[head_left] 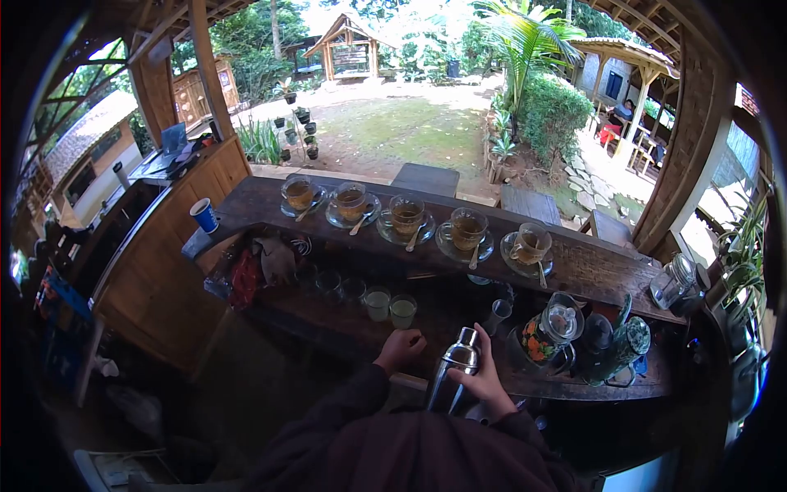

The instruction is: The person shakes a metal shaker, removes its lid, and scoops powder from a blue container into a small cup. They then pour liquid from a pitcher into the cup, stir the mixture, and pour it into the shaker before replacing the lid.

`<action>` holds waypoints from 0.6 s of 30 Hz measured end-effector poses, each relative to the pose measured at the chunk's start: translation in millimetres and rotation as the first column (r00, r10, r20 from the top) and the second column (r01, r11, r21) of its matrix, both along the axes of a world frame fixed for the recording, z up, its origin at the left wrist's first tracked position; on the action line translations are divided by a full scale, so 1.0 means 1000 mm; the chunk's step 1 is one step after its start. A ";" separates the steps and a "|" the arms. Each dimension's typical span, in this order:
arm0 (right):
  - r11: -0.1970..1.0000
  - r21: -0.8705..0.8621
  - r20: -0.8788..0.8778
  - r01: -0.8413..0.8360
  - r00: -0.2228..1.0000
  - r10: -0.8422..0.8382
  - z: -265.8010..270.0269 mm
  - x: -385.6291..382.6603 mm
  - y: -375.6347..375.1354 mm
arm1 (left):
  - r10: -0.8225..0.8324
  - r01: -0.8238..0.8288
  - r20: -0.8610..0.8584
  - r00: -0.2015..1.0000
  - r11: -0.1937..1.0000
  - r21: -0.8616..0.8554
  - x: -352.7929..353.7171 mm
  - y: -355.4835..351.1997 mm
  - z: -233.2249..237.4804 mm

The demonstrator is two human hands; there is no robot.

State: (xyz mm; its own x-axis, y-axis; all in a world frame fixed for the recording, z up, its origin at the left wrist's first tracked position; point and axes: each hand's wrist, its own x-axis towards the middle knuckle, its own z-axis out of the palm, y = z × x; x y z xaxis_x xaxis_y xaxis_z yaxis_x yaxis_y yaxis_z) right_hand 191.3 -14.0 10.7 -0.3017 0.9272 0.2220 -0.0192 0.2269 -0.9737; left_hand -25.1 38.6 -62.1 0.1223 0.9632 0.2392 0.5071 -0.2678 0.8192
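Note:
My right hand (489, 379) is wrapped round a shiny metal cocktail shaker (461, 358), fingers along its side and thumb across the front. The shaker tilts slightly, its cap on top and its lower part close to my body. My left hand (400, 351) is curled closed at the edge of the lower counter, left of the shaker; whatever it may hold is hidden. Just beyond it stand two glasses of pale cloudy liquid, a left glass (377, 304) and a right glass (402, 312). An empty-looking small glass (498, 312) stands beyond my right hand.
Several glass cups of amber drink, such as one cup (407, 217), line the raised shelf (602, 279) on saucers with spoons. A floral pitcher (537, 340), a green patterned mug (631, 340) and a glass jar (674, 279) are rightward. A blue paper cup (203, 215) stands left.

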 end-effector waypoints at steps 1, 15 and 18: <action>0.999 -0.037 -0.075 0.004 0.997 -0.007 0.002 -0.001 0.001 | 0.007 -0.007 0.000 1.000 1.000 -0.002 0.000 0.000 -0.001; 0.992 -0.125 -0.137 -0.003 0.990 -0.014 0.002 -0.014 -0.008 | 0.015 -0.015 0.007 1.000 1.000 0.007 -0.001 0.002 -0.007; 0.982 -0.142 -0.212 0.125 0.965 -0.153 0.019 -0.013 -0.002 | 0.021 -0.020 0.011 1.000 1.000 -0.017 -0.001 0.001 -0.004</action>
